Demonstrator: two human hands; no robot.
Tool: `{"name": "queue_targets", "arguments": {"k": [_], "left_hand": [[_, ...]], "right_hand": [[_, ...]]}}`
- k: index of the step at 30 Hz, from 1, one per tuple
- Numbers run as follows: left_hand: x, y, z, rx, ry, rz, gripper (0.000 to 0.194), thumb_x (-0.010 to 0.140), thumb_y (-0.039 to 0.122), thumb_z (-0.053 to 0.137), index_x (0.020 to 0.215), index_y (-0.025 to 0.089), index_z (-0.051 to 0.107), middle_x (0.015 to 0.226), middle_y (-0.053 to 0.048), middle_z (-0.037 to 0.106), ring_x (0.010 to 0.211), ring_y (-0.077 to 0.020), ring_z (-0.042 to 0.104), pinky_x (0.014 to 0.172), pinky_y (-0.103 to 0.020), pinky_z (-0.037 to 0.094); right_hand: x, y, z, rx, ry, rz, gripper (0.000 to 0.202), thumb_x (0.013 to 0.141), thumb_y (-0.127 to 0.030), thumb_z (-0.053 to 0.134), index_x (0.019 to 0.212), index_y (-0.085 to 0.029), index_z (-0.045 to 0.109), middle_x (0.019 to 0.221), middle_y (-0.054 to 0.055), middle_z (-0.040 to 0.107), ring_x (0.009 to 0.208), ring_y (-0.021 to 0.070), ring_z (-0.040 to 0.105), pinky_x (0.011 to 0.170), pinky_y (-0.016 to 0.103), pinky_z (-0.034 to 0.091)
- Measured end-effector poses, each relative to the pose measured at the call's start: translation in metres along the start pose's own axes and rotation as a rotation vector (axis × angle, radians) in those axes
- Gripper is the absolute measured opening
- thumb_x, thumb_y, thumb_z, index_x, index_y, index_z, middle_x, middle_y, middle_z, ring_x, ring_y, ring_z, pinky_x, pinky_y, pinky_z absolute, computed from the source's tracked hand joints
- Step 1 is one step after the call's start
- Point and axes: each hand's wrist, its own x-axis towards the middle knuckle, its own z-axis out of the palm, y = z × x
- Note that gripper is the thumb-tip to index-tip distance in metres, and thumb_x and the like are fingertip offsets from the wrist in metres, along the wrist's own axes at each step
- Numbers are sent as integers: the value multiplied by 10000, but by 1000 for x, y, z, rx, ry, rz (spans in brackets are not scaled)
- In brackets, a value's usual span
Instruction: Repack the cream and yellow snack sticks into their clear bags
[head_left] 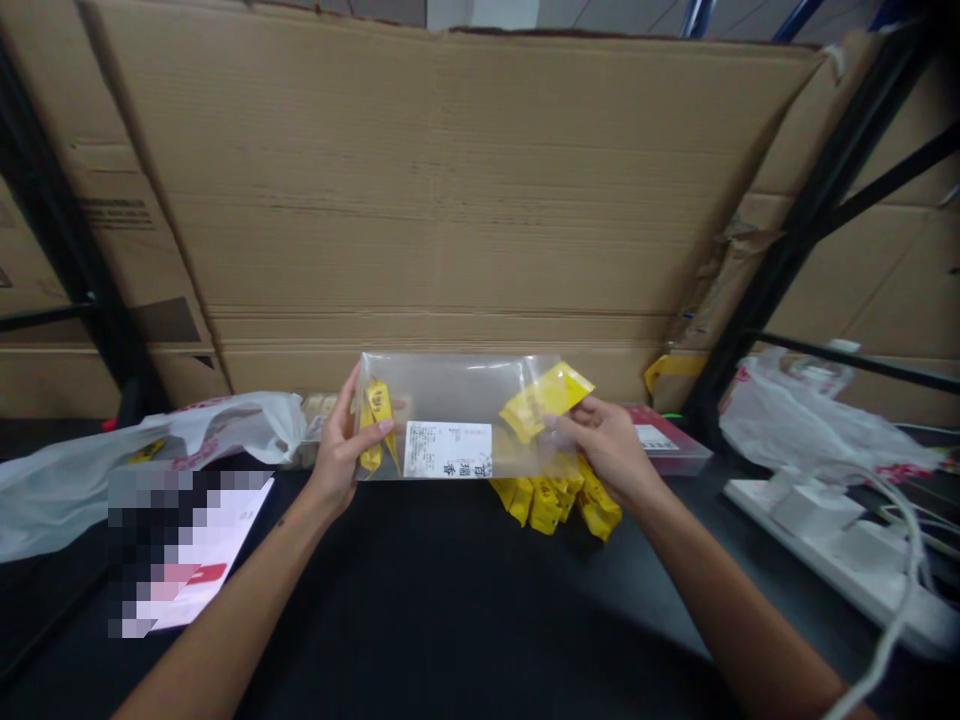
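Note:
A clear plastic box (450, 385) with a white printed label (448, 449) is held up above the black table. My left hand (346, 440) grips its left end, thumb in front and fingers behind. Inside that end stands a yellow packet (376, 405). At the right end, my right hand (600, 440) is closed on another yellow packet (551, 395), which lies partly within the box's open end and partly outside it. Below and behind the box, several yellow packets (555, 500) lie in a bunch on the table.
A red box with a clear cover (667, 440) lies behind my right hand. Farther right are a white power strip (817, 560) with cables and a plastic bag (810, 410). To the left are another plastic bag (247, 425) and a white-and-red sheet (217, 560). Cardboard (435, 200) walls the back.

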Motion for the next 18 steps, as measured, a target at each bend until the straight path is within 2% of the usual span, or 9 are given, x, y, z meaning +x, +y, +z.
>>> {"name": "queue_targets", "arguments": {"k": [2,5,7,9,11,14,18], "left_hand": [[-2,1,1,9,-40,-15,1042,778,229,841,1664,295,297,1276,-118,738,1061,-299,746,805,-330,608],[-4,3,4,19,-81,-34,1010,778,215,832,1653,290,333,1332,-127,713,1166,-328,711,844,-346,606],[-6,4,7,20,-106,-81,1034,775,223,836,1662,290,311,1313,-136,720,1125,-333,725,815,-355,611],[-9,5,11,12,-150,-149,1067,781,238,837,1678,299,263,1255,-145,742,1008,-321,754,754,-359,614],[-12,5,16,-13,-194,-195,1075,786,245,833,1683,304,244,1240,-153,747,966,-320,760,729,-366,616],[-18,4,25,-58,-250,-206,1047,772,240,841,1668,302,302,1313,-153,720,1086,-349,735,806,-395,623],[-28,0,40,-71,-332,-195,967,763,234,857,1620,316,418,1472,-121,636,1248,-369,664,986,-446,584]], "right_hand": [[-4,-3,0,-109,-146,35,315,730,-380,882,903,-159,740,831,74,777,657,198,714,591,297,593],[-9,-7,-3,-275,-351,76,351,858,-471,778,720,-161,690,530,8,635,408,114,531,382,221,397],[-11,-7,-5,-302,-532,118,398,928,-523,697,782,-153,711,484,-22,584,346,90,455,339,203,319],[-14,-8,-5,-256,-681,166,380,951,-531,676,977,-158,743,580,-14,652,366,93,498,346,194,347],[-17,-9,-3,-167,-799,224,384,951,-508,692,1165,-191,724,698,-2,715,448,113,593,410,203,444],[-25,-14,4,-53,-973,267,516,941,-484,716,1387,-236,644,876,38,777,648,172,715,576,280,578],[-34,-23,17,-201,-991,118,445,984,-448,655,1379,-244,679,1171,111,774,965,256,762,771,368,632]]}}
